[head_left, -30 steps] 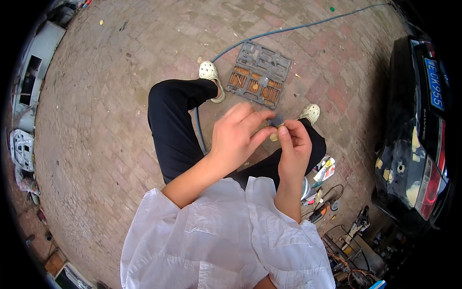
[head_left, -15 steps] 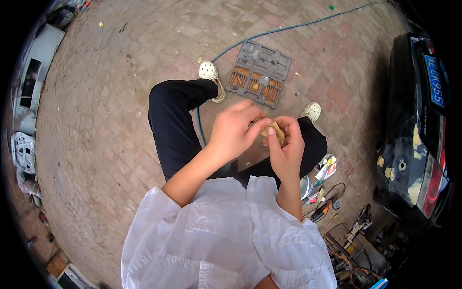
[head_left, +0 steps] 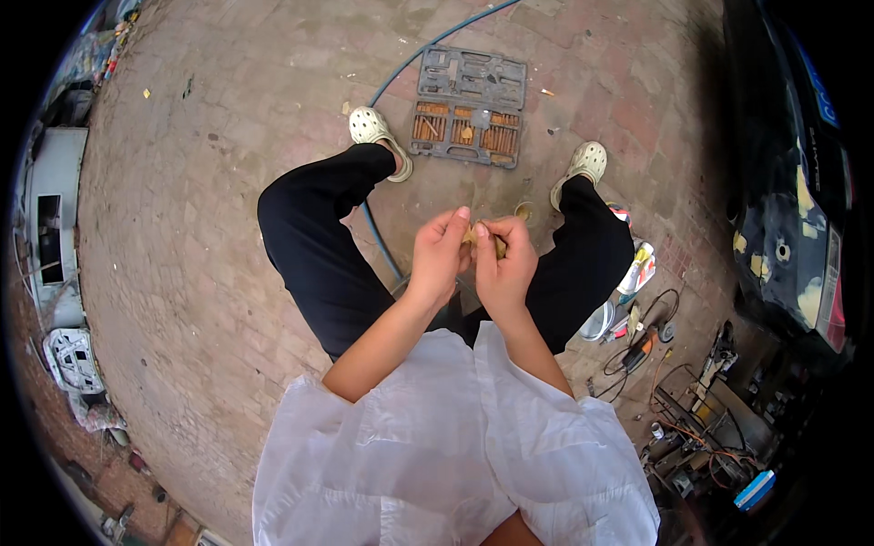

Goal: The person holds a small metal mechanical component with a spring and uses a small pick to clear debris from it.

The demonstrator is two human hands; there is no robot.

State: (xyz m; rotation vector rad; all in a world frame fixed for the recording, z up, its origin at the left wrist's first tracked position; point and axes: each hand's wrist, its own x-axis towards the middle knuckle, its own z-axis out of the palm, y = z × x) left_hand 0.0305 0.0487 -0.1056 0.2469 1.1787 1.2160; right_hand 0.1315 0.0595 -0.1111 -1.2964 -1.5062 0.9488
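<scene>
Tool case [head_left: 471,103] open on brick paving [head_left: 209,227], left hand [head_left: 440,253] and right hand [head_left: 506,264] meeting on the wearer's side of it

Seen from above, a seated person in a white shirt [head_left: 410,455] and black trousers [head_left: 319,246] brings both hands together at the fingertips. Between them, straight in from the case toward the wearer, is a small tan piece [head_left: 500,247]. The right hand pinches it between thumb and fingers. The left hand's fingers are bent, its thumb raised close to the right hand; whether it also grips the piece is hidden.

The grey case has rows of rust-brown bits [head_left: 492,133] in its nearer half. One cream clog [head_left: 370,127] is just left of the case, the other [head_left: 585,164] to its right and nearer the wearer. A blue hose [head_left: 390,80] runs past the case's left side. Well to the right of the case is a dark car [head_left: 760,209] with pale patches; between that direction and the wearer lies an orange-and-black power tool [head_left: 643,347]. Far left of the case is a pale metal panel [head_left: 66,164].
</scene>
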